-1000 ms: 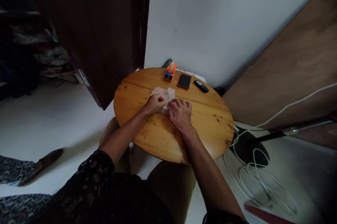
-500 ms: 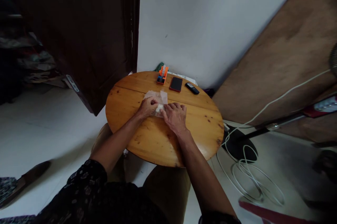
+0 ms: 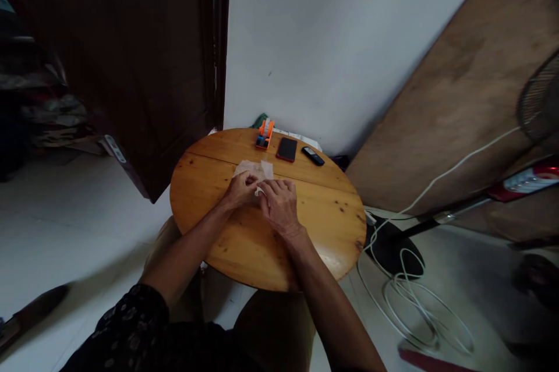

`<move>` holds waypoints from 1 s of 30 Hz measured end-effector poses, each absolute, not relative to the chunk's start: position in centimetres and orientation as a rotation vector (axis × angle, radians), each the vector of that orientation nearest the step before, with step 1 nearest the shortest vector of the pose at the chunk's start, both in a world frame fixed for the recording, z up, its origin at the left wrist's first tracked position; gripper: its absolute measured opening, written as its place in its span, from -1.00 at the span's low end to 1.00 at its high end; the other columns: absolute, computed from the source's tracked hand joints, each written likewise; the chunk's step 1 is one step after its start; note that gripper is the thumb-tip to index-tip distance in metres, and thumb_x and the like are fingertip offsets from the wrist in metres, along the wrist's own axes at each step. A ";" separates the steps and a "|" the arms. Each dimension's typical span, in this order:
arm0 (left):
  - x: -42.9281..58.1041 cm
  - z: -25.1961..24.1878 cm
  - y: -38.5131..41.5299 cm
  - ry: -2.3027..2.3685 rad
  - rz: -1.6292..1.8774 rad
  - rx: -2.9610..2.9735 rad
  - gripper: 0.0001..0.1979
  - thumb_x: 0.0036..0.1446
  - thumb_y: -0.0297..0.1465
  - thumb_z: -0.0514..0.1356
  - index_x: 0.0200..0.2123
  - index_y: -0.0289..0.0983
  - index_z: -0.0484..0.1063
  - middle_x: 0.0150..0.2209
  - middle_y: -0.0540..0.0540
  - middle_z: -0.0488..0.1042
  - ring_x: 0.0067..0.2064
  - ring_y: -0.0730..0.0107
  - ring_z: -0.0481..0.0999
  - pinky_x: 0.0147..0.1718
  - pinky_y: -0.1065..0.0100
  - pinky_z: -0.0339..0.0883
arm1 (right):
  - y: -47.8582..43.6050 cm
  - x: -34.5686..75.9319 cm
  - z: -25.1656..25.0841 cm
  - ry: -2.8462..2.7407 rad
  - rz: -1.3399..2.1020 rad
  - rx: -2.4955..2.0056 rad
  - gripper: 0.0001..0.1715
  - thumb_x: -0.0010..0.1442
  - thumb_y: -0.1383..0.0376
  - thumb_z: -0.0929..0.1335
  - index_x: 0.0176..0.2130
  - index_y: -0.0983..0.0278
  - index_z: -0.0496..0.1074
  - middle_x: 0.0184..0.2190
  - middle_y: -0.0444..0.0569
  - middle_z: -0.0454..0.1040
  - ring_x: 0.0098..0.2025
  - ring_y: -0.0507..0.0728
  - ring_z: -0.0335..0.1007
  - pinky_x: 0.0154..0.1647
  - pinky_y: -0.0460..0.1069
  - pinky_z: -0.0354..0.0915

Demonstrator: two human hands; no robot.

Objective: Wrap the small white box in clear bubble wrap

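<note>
My left hand (image 3: 243, 188) is closed, thumb and fingertips pinched together over the near part of a thin, translucent plastic sheet (image 3: 264, 169). Right beside it, my right hand (image 3: 280, 204) has its fingers bent and its thumb drawn in. A small white piece (image 3: 258, 191) shows between the two sets of fingertips, gripped from both sides; it is too small to name more exactly. Both hands are just above the round wooden table (image 3: 323, 220), and they hide the near edge of the sheet.
An orange tape dispenser (image 3: 265, 133), a dark phone with a red edge (image 3: 287, 149) and a black keypad phone (image 3: 313, 156) lie along the table's far side. A standing fan (image 3: 541, 98) and coiled white cable (image 3: 414, 296) are at the right, a dark door (image 3: 174, 69) at the left.
My right hand has lifted from lying fairly flat on the sheet and curled its fingers toward my left hand. The white piece is now mostly covered by the fingers. The view has shifted slightly.
</note>
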State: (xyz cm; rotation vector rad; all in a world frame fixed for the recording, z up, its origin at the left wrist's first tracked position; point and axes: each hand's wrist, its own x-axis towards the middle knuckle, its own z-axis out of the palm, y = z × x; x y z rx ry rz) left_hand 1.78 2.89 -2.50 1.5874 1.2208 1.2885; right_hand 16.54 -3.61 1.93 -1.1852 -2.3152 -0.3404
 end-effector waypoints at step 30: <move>-5.9 1.1 -1.3 1.794 0.779 1.730 -0.90 0.01 -0.37 0.20 -0.44 -0.26 0.48 -0.53 -0.02 0.49 -0.46 0.36 0.45 -0.49 0.42 0.18 | -3.4 16.6 1.9 -2.537 -0.352 -1.474 -0.54 0.39 0.29 0.20 0.20 0.08 0.41 0.08 0.13 0.43 0.02 0.29 0.28 0.20 0.25 -0.09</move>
